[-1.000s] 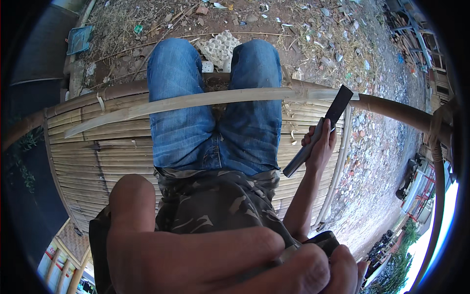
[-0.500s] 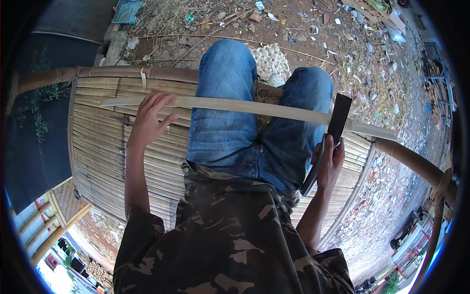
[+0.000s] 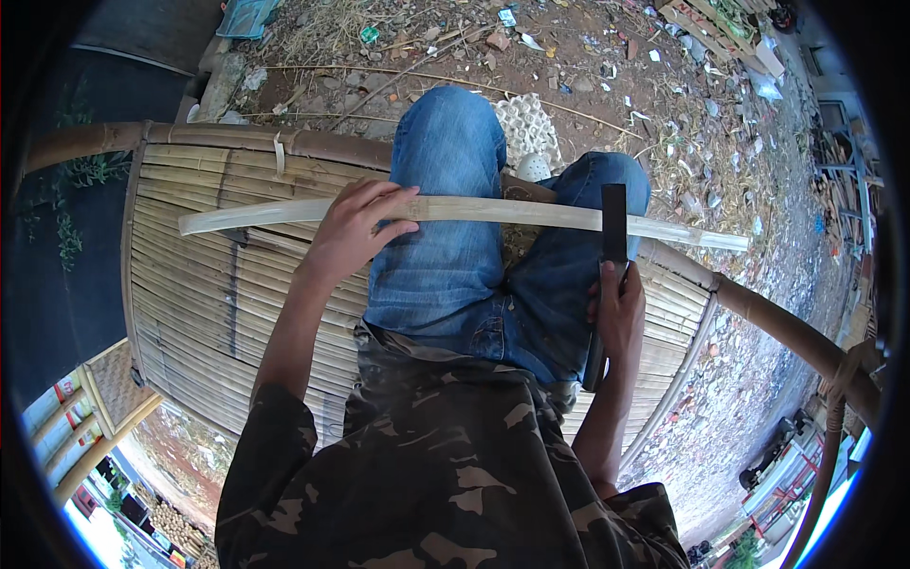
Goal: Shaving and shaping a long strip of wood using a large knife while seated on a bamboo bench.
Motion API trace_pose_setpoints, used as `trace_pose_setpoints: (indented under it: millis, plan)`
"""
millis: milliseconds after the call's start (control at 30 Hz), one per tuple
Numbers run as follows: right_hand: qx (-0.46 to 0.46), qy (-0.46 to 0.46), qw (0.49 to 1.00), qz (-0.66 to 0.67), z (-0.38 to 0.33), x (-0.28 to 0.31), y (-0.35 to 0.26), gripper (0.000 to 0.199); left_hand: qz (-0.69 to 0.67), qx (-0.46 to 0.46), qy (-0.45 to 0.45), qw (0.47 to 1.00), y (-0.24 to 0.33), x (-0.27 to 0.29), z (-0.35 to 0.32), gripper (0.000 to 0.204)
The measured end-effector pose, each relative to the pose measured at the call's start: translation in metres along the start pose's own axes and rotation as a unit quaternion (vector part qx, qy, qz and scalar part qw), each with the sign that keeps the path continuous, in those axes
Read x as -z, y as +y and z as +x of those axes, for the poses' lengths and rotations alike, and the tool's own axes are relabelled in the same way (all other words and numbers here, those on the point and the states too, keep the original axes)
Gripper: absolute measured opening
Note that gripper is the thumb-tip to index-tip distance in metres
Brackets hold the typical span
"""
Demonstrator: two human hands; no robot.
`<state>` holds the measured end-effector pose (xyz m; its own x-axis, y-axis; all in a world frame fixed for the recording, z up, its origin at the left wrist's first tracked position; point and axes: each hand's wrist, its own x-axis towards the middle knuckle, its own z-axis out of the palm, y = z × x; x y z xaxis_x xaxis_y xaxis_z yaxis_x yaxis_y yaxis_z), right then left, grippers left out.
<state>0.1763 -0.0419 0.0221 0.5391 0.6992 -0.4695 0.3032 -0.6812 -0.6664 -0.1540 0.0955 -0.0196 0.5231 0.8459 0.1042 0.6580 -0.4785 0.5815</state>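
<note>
A long pale bamboo strip [image 3: 455, 210] lies crosswise over my thighs, its ends reaching past both knees. My left hand [image 3: 353, 232] grips it beside the left thigh, fingers over the top and thumb along the near edge. In my right hand [image 3: 618, 305] is a knife with a dark, square-ended blade [image 3: 614, 220], the fingers wrapped about its handle. The blade points away from me and crosses over the strip above the right thigh; whether its edge touches the strip I cannot tell. The handle's dark end shows below the hand, along my wrist.
I sit on a bamboo-slat bench [image 3: 199, 275] with a round bamboo rail [image 3: 332, 145] along its far side. Beyond my knees are an egg tray [image 3: 527, 123] and a white perforated object [image 3: 533, 169] on littered ground. A dark panel [image 3: 57, 275] stands at the left.
My left hand has moved right along the strip and closed on it. The strip has shifted slightly left, and the knife has swung more upright and moved left.
</note>
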Motion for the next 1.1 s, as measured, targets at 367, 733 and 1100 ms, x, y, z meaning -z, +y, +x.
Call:
trace_pose_setpoints:
  millis: [367, 733, 1100]
  plan:
    - [-0.077, 0.000, 0.986, 0.146, 0.002, -0.005, 0.005, 0.034, 0.006, 0.094, -0.088, 0.992, -0.017, 0.025, -0.003, 0.046]
    - [-0.074, -0.020, 0.977, 0.200, -0.009, -0.050, -0.017, 0.035, 0.031, 0.011, -0.020, 0.999, 0.002, -0.006, 0.002, 0.042]
    - [-0.039, -0.145, 0.976, 0.159, -0.017, -0.066, -0.036, 0.033, 0.036, 0.014, -0.032, 0.999, 0.018, -0.022, 0.009, 0.045]
